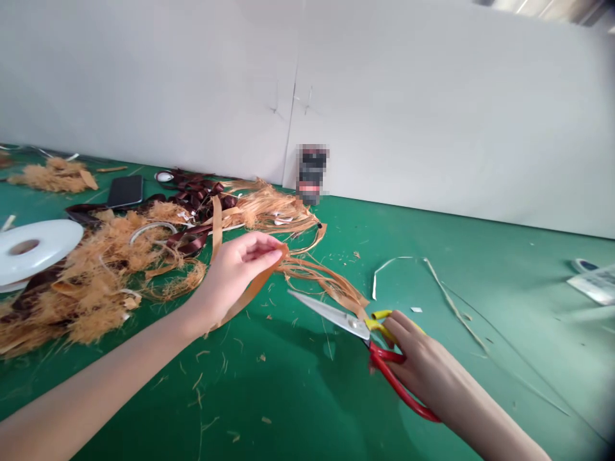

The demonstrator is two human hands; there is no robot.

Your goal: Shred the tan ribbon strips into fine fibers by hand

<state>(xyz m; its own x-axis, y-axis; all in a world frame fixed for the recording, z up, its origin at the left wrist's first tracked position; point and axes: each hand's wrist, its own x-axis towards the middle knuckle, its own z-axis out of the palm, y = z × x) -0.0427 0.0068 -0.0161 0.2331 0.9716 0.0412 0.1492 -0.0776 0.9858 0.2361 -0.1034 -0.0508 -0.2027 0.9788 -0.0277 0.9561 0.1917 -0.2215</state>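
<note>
My left hand (245,262) pinches the end of a tan ribbon (252,291) between thumb and fingertips. The ribbon hangs down behind the wrist. My right hand (413,352) is closed around the handles of a pair of scissors (336,317), one handle red and one yellow. The blades look closed together, and their tip points left, a little below and right of the left fingertips. Behind the blades lie several loose tan strips (331,282) on the green table. A larger bundle of tan strands (269,208) lies beyond the left hand.
Tan frayed fibre (106,262) is heaped at left beside a white spool (52,246). Dark brown ribbon (199,198) and a black phone (125,191) lie farther back. A white wall (432,115) bounds the green table (269,397). A pale cord (451,307) lies at right.
</note>
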